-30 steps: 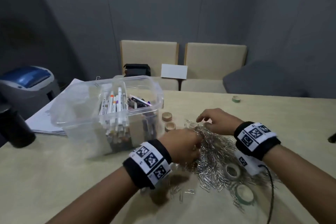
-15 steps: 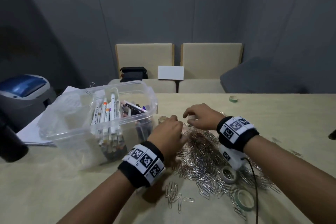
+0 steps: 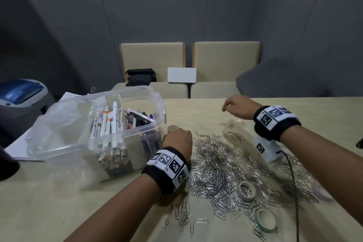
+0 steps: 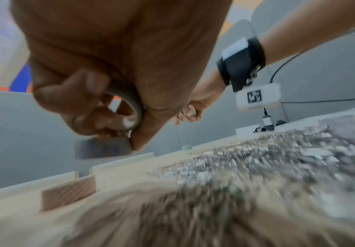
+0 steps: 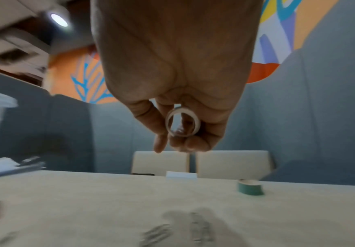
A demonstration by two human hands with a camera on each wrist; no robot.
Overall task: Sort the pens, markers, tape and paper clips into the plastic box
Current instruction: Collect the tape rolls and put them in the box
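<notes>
You're on the tape step. Your right hand (image 5: 178,93) is raised above the surface (image 3: 59,202), its fingers (image 5: 159,127) pinching a small tape roll (image 5: 182,123). Your left hand (image 3: 176,141), beside the plastic box (image 3: 125,92), has its fingers curled around another tape roll (image 4: 130,115). Next, likely carry both over the box rim and drop them beside the markers (image 3: 107,124). The paper clips (image 3: 225,167) wait, heaped.

The head view looks forward and down across the worktop (image 3: 59,202) toward two far chairs (image 3: 225,59). The left wrist view sits low and close under its hand, facing right across the paper clips (image 4: 256,158). The right wrist view, raised, faces the same chairs (image 5: 231,163).
</notes>
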